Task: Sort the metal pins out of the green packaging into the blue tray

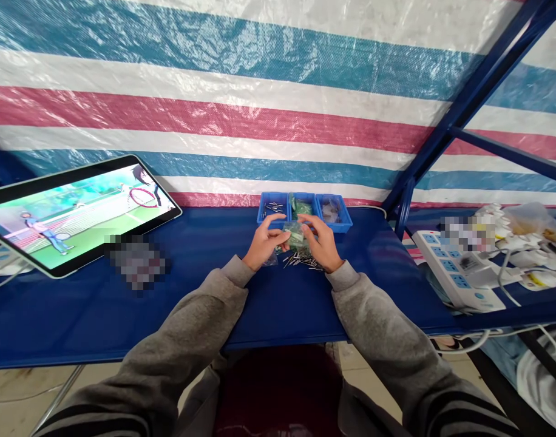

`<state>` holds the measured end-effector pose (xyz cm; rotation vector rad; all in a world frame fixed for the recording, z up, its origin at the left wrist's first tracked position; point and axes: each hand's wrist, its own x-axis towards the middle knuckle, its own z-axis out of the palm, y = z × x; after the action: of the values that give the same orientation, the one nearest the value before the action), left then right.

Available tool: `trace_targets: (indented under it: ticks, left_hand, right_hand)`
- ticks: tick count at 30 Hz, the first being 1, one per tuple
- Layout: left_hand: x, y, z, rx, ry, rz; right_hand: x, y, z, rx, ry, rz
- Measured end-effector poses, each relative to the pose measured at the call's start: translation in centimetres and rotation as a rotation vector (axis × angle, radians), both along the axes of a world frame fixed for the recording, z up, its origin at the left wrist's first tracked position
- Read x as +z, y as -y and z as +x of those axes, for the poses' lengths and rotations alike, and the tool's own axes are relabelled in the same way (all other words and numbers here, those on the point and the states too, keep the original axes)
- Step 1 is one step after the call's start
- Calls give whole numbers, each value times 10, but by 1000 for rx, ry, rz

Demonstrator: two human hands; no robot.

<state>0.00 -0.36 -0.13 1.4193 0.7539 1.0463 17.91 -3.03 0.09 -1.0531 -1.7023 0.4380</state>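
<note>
- The gray sleeves (373, 303) reach in from both sides over the blue tabletop (287, 315); low, steady forearms would probably help such fine finger work.
- Slim metal pieces (303, 261) lie in a loose pile just on the near side of the hands, pointing many ways. Lifting the wrists a little over them seems wise, so that none get swept aside.
- Another clear bag (271, 260) lies beside the pile, to the left, partly under the left hand; it could snag on a finger.
- The left hand (264, 241) pinches the left side of a small clear plastic bag (296, 237), thumb toward its middle. The right hand (323, 243) grips the right side. The bag looks greenish and sits between them above the pile; whether its mouth is open cannot be told.
- Thin film tends to cling and slip, so a light fingertip pinch and gentle, even spreading should serve better than a hard pull.
- The blue three-compartment tray (342, 228) stands just beyond the hands: metal pieces on the left, green-tinted bags in the middle, clear bags on the right. Small, slow movements would best avoid knocking its near wall.
</note>
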Motion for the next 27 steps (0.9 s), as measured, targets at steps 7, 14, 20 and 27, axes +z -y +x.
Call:
trace_targets:
  ticks: [7,14,20,27]
  left_hand:
    - [0,-3,-1,27,32,-16]
    - [-3,-4,1,79,-91,128]
    - [2,0,0,-48,141,-139]
    - [5,0,1,152,-36,105]
  right_hand:
    - [-3,-6,4,35,90,133]
    - [-2,-3,2,124,-230,-239]
    - [2,-2,2,121,-111,-23]
    - [-5,-6,1,19,-54,-60]
